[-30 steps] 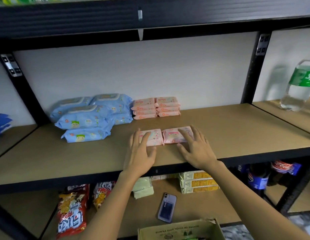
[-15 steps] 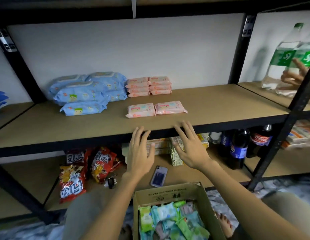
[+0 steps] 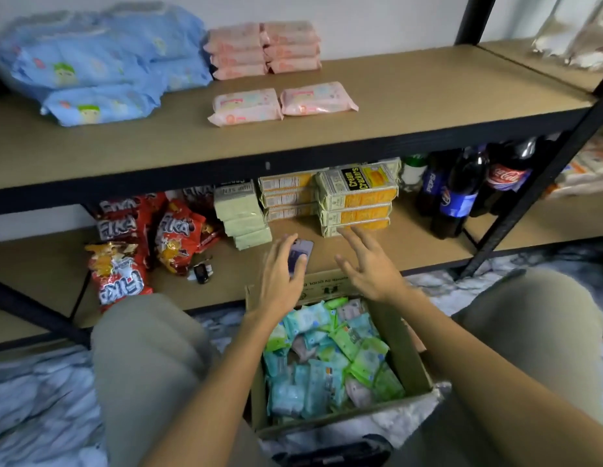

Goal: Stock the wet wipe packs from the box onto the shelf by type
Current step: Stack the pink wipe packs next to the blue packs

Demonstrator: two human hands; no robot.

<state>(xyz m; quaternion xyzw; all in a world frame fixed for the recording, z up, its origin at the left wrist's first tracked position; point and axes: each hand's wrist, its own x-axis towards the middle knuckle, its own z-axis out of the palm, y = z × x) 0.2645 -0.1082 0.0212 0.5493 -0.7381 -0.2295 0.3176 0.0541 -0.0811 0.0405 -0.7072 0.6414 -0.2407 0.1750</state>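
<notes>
Black metal shelving with tan boards fills the head view. On the upper shelf (image 3: 411,106), blue wipe packs (image 3: 94,62) are heaped at far left, a double stack of pink packs (image 3: 264,48) stands beside them, and two more pink packs (image 3: 283,102) lie side by side nearer the front edge. The box (image 3: 408,358) sits on the floor between the person's knees, crowded with small green, teal and a few pinkish packs (image 3: 327,358).

Both hands hover above the box's far end, empty: the left hand (image 3: 281,278) with fingers relaxed and straight, the right hand (image 3: 369,267) spread.

The loose jumble invites a mixed grab, so types could land in the wrong pile. The left hand passes close over a phone (image 3: 302,252) on the lower shelf and might knock it.

Blur hides the pack labels, and the frame crops the blue heap.
</notes>
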